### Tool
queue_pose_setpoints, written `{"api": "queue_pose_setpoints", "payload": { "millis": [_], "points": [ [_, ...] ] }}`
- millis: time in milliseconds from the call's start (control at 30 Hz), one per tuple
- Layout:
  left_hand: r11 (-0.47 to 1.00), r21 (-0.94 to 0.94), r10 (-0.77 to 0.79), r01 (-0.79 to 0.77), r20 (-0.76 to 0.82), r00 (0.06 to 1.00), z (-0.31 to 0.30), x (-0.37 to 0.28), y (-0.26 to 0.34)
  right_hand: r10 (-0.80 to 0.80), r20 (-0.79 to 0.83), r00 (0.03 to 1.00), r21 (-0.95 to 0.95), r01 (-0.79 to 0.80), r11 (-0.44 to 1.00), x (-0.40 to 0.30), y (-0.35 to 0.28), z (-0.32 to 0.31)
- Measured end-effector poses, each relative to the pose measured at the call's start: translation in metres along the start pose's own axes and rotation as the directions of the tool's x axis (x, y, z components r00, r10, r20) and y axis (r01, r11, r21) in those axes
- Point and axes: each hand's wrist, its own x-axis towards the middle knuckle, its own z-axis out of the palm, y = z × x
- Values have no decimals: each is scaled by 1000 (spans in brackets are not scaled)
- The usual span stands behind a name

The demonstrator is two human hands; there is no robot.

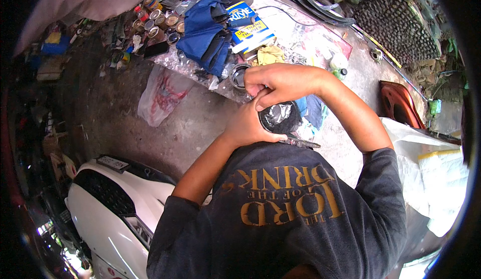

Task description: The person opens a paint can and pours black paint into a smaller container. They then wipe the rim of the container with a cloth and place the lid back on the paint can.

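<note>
My left hand [246, 125] is wrapped around the side of a round black container [282, 117] close to my chest. Its glossy dark top, either wet or covered in film, reflects the light. Over its far edge bends my right hand [283, 81], with the fingertips curled down against the left hand's index finger. Whether those fingers pinch something small is hidden. Just beyond the right fingers, an open metal can [239, 76] with dark contents stands on the littered work table [169, 59]. A dark, flat-looking object [300, 142] sticks out below the container, beside my left thumb.
A dark blue cloth [210, 34], a urethane thinner tin [250, 29], a yellow rag [270, 55] and several small paint jars [154, 31] crowd the table. A plastic bag [163, 94] hangs at its edge. On my left stands a white scooter [112, 207]; an orange panel [400, 102] is at right.
</note>
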Motion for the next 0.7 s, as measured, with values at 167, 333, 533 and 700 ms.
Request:
{"api": "queue_pose_setpoints", "payload": {
  "millis": [167,333,533,700],
  "points": [
    [996,-91,-1,4,29,1000,-1,1,0,-82,-55,995,-90,77,993,-1,8,3],
    [969,-235,-65,70,27,997,-2,-3,-2,-7,-95,995,-112,-3,994,-3,-2,5],
    [978,-184,-101,95,-20,995,-7,-7,-10,82,-367,927,143,-31,989,-10,2,-2],
    [964,-206,-194,166,-122,973,-27,-28,-19,364,-612,702,450,-68,890,-57,63,10]
  ]
}}
